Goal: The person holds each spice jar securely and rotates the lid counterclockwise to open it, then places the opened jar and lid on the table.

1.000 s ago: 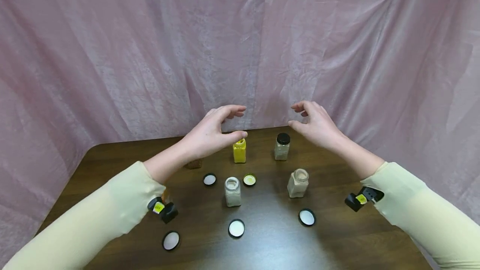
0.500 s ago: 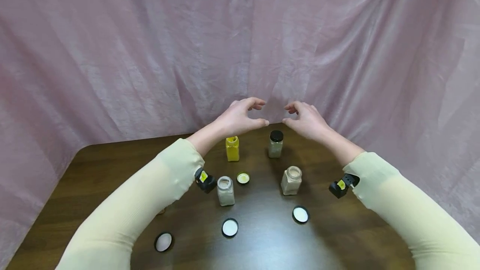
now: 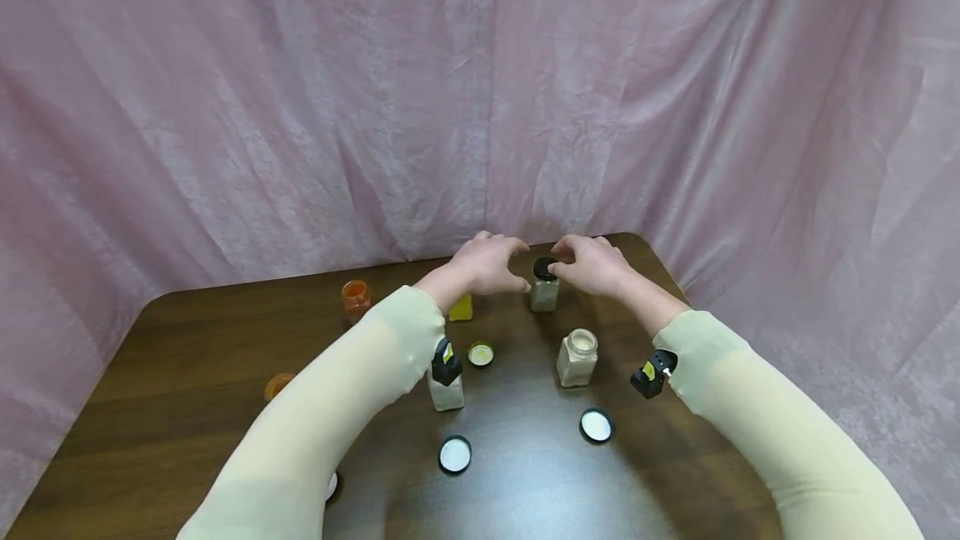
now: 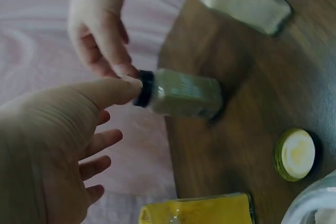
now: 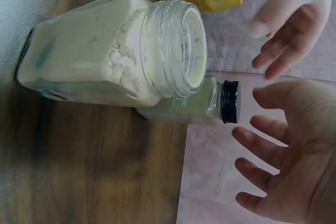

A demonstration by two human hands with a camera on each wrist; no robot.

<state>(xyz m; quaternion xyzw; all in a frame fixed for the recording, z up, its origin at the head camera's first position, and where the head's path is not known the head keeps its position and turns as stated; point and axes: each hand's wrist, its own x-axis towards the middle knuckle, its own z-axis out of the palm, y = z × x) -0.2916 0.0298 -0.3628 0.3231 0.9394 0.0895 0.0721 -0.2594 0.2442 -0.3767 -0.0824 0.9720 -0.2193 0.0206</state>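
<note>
A square glass jar [image 3: 544, 297] of pale greenish powder, capped with a black lid, stands upright toward the back of the table. My left hand [image 3: 489, 263] hovers just left of that lid, thumb and fingers spread with nothing between them. On the lid's right side, my right hand [image 3: 594, 263] has its fingers loosely bent, and its fingertips overlap the lid's edge in the head view. The right wrist view shows a gap between the right fingers [image 5: 262, 148] and the black lid [image 5: 230, 102]. Behind the left hand, a yellow jar [image 3: 461, 309] is partly hidden.
An uncapped jar of cream powder [image 3: 576, 363] stands nearer, with a loose lid [image 3: 597, 425] before it. Another pale jar [image 3: 447, 394] is half hidden by the left wrist camera. Lids [image 3: 454, 455] lie about. An orange jar [image 3: 356, 298] stands at the left; pink curtain [image 3: 375, 107] hangs behind.
Both hands have come together and lowered around the black-lidded jar; the left hand travelled right, the right hand a little left. The jars and lids stay in place on the table.
</note>
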